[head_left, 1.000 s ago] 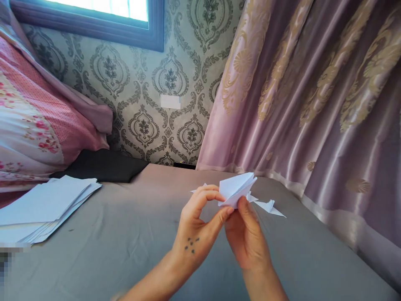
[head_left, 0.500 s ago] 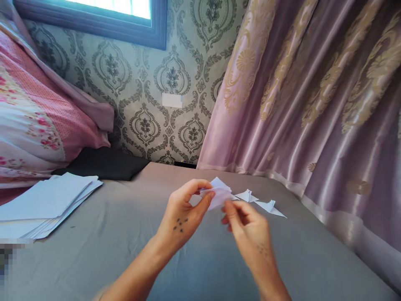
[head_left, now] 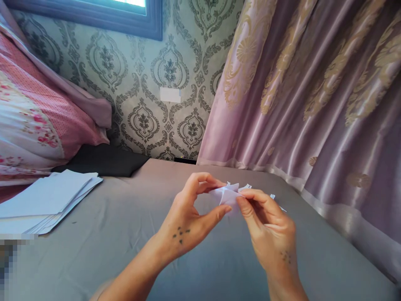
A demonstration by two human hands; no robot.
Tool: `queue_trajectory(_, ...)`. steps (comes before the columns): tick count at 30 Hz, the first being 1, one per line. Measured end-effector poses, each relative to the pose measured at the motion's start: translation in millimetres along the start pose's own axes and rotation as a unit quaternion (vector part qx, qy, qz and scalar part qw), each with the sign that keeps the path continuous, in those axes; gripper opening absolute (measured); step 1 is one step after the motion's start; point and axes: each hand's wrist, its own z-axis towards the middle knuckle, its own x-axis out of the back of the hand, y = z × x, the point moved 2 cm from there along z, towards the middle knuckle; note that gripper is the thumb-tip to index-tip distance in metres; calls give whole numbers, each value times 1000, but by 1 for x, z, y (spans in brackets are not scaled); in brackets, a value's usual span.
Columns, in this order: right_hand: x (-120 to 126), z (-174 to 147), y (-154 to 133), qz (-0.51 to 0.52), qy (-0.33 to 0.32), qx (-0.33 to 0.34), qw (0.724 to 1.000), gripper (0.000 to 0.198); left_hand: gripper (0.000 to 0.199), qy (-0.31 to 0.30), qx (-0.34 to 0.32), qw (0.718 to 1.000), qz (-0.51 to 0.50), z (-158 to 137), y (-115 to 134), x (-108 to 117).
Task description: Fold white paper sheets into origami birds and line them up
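Note:
A small folded piece of white paper (head_left: 230,195) is held up between both hands above the grey sheet. My left hand (head_left: 194,209) has its thumb and fingers closed on the paper's left side, thumb at the lower edge. On its right corner, my right hand (head_left: 266,219) pinches the paper between thumb and forefinger, the other fingers curled. Just behind the hands lie several folded paper shapes, such as the folded paper piece (head_left: 273,197) at the right; my right hand partly covers them.
A stack of white paper sheets (head_left: 46,196) lies at the left, beside a black cloth-like item (head_left: 106,161). The grey sheet (head_left: 150,234) covers the flat surface. Patterned wallpaper (head_left: 138,83) stands behind, a purple curtain (head_left: 297,96) to the right, and pink floral fabric (head_left: 34,104) to the left.
My right hand has moved up and to the right and now grips the paper's right corner. The paper has turned and opened into separate flaps. My left hand has shifted slightly right.

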Motion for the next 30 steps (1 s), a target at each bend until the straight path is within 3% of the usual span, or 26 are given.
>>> queue_trajectory(3, -2, 0, 4, 69, 21, -41, 997, 10, 27, 21, -25, 999, 3, 2, 2, -2)
queue_trajectory(8, -7, -2, -3, 116, -11, -48, 992, 9, 7, 6, -57, 995, 80, 4, 4, -1)
queue_trajectory(14, -7, -4, -11, 34, -35, 0, 999, 10, 11, -5, -91, 989, 119, 4, 5, -2)
queue_trajectory(21, -8, -6, -12, -9, 0, 91, 996, 15, 17, 57, -179, 958, 215, 1, 3, -3)
queue_trajectory(30, -6, -9, -20, -94, 47, 190, 976, 27, 19, 62, -188, 954, 225, -4, 3, -12)
